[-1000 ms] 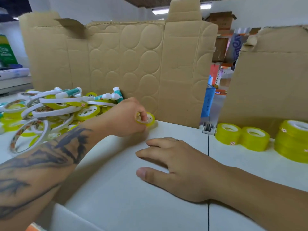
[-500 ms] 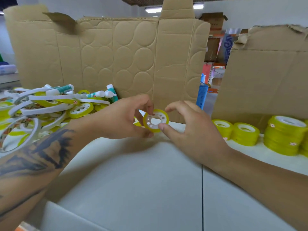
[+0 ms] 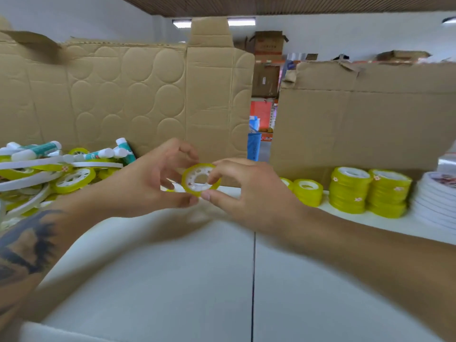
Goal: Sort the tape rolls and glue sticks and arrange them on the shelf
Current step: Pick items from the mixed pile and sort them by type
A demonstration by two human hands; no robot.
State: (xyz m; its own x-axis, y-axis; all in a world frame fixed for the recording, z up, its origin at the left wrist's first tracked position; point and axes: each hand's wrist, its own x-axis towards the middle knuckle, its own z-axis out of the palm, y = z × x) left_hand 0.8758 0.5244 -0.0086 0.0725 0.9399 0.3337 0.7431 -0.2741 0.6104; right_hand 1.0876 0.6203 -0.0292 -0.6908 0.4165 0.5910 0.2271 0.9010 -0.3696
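Note:
A small yellow tape roll (image 3: 197,180) with a white core is held up above the white shelf (image 3: 172,267), face toward me. My right hand (image 3: 249,193) pinches it between thumb and fingers. My left hand (image 3: 153,183) touches its lower left rim with the thumb, fingers curled over the top. A mixed pile of yellow tape rolls (image 3: 74,178), white rings and green-and-white glue sticks (image 3: 37,150) lies at the left. Sorted stacks of yellow tape rolls (image 3: 350,190) stand at the right.
Tall cardboard sheets (image 3: 138,95) back the shelf on the left and right (image 3: 357,124), with a gap between them. A stack of white flat rolls (image 3: 436,201) sits at the far right. A dark seam (image 3: 253,280) splits the shelf surface.
My left hand lifted the small roll off the shelf. My right hand rose from resting flat and took hold of the roll. The view tilted up and shifted right.

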